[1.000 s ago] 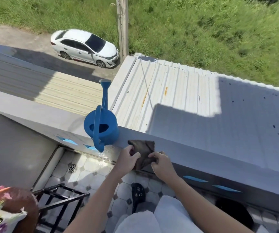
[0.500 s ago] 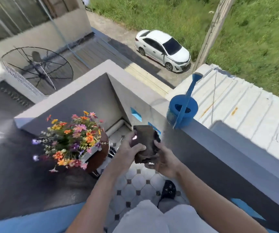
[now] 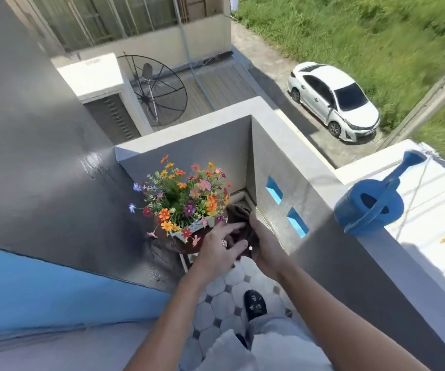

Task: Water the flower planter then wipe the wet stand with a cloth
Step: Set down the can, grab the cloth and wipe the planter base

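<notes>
A dark brown cloth [image 3: 238, 216] is bunched between both my hands, just right of the flower planter [image 3: 183, 202]. My right hand [image 3: 265, 245] grips the cloth from the right. My left hand [image 3: 218, 249] touches it from the left with fingers spread over its folds. The planter is a small white box full of orange, pink and purple flowers, standing on a round dark stand [image 3: 174, 245] whose top looks wet. Off to the right, the blue watering can [image 3: 371, 207] stands upright on the balcony wall ledge.
The grey balcony wall [image 3: 328, 253] with blue slots runs along the right; a grey and blue house wall [image 3: 42, 183] closes the left. Octagon floor tiles [image 3: 221, 303] and my dark shoe [image 3: 254, 303] lie below. A white car and grass are far below.
The view has swung left from the watering can toward the planter. Both hands have carried the cloth off the wall ledge and down beside the flowers.
</notes>
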